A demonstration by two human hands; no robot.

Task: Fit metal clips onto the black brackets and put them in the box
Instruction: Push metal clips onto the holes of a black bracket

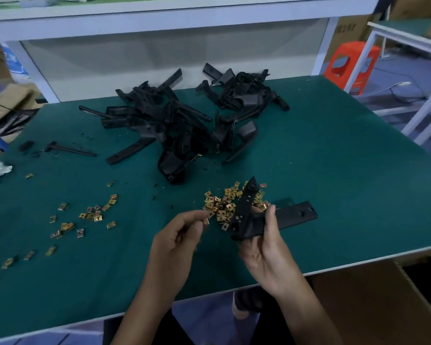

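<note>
- While I look down over the green tabletop, I see the right hand gripping a black bracket at its bend. One arm of the bracket points up and away, and the other runs out to the right, low over the surface.
- The left hand pinches a single metal clip between thumb and fingertips, just left of the bracket and apart from it.
- Behind both hands lies a heap of gold clips; the bracket's raised arm crosses in front of it.
- More loose clips lie scattered well to the left.
- Further back sit a larger bracket pile and a smaller bracket pile — near each other but separate.
- I make out a cardboard box below the tabletop's near edge, at the right.
</note>
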